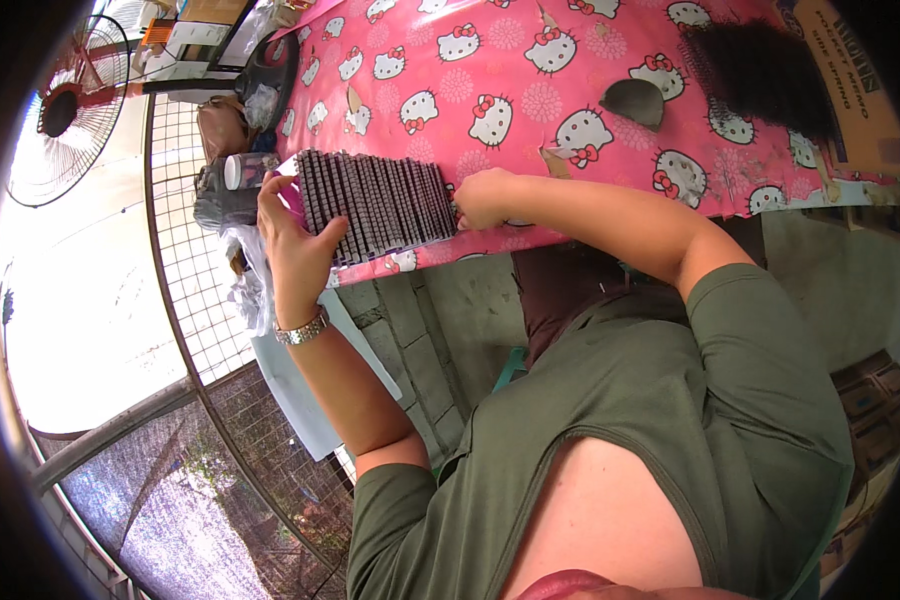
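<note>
A row of small spiral-bound notepads (375,205), packed tightly with dark coil spines upward, lies along the near left part of the pink table. My left hand (295,235) is at the row's left end, its thumb apart from the fingers and resting over the near side; a little purple shows beside the fingers. At the right end of the row, my right hand (485,198) is closed with its fingertips against the last notepads. Whatever those fingers pinch is hidden.
A pink patterned cover (450,85) lies on the table, torn in places. Farther right are a grey rounded piece (634,102), a heap of black coils (760,80) and a cardboard box (855,90). Bags (225,125) and a fan (65,110) stand at the left.
</note>
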Action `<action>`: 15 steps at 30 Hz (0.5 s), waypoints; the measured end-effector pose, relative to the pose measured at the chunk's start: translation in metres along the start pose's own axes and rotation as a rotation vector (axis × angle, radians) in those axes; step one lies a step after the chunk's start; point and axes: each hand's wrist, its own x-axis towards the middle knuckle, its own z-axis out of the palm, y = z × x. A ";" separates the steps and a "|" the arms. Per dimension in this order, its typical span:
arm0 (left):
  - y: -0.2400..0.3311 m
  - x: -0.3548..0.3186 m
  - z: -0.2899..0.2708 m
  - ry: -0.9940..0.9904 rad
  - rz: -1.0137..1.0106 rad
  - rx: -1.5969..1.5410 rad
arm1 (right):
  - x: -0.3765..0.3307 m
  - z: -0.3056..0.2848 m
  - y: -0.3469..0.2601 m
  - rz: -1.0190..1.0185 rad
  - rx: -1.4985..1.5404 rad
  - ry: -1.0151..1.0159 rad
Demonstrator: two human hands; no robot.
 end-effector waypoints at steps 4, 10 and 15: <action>0.004 0.000 -0.001 0.017 -0.004 -0.009 | -0.015 0.017 0.027 -0.156 -0.104 0.340; 0.004 0.000 -0.002 0.015 -0.011 0.009 | -0.007 0.026 0.027 -0.251 -0.213 0.357; 0.000 -0.003 -0.001 0.045 -0.008 -0.021 | -0.006 0.020 0.023 -0.267 -0.250 0.322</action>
